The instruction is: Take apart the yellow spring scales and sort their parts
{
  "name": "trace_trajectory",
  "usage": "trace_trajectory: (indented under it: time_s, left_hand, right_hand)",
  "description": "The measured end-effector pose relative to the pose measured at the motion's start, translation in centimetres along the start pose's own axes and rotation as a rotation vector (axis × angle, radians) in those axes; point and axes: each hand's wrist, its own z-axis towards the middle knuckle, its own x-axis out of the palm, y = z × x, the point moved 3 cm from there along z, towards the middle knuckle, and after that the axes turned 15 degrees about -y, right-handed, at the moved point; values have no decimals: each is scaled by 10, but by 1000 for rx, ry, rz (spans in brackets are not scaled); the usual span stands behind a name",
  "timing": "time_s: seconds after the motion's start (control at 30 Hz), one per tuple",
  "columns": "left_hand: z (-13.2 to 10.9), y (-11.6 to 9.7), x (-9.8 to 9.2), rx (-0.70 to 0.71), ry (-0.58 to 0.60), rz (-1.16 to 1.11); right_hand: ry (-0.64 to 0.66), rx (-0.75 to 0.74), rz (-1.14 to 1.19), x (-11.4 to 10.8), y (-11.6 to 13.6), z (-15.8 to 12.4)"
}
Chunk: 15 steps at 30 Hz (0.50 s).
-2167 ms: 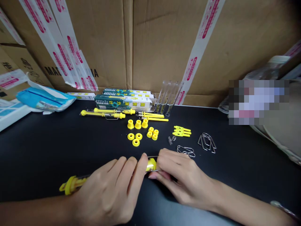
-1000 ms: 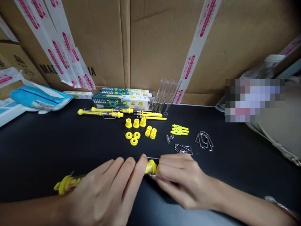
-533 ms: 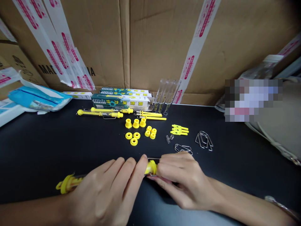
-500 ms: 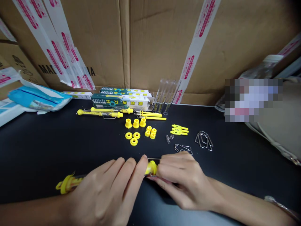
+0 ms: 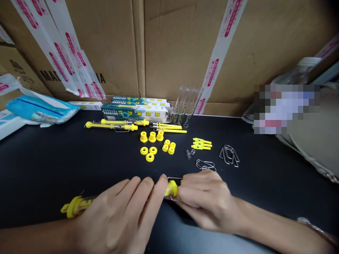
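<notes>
A yellow and clear tubular spring scale lies across both hands, low in front of me. My left hand is closed round its tube and covers most of it. The yellow ring and tab at the scale's left end stick out past that hand. My right hand is closed at the scale's right end, next to the yellow collar. A bent metal wire runs from my left fingertip to the right fingers, and part of it also shows below the collar. What the right fingertips grip inside is hidden.
Beyond the hands lie yellow collars, yellow rings, small springs, yellow hooks and wire hooks. Behind are two assembled spring scales, boxes and upright clear tubes. A bag stands right.
Both hands keep their hold on the spring scale. The right fingertips have shifted slightly, showing more of the wire below the collar. The camera view has moved a little.
</notes>
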Motion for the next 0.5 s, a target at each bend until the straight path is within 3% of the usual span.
trace_trajectory:
  time_s: [0.13,0.3,0.5]
  left_hand:
    - [-6,-6,2,-6,14,2]
    - [-13,-13,2,-65,-55,80]
    - [-4,-7,-1,19,23,59]
  right_hand:
    - [6,-12,-20,-1,0,-1]
    - [4,-24,-30,0,1,-2]
    - [-14,-21,-30,1,2,-1]
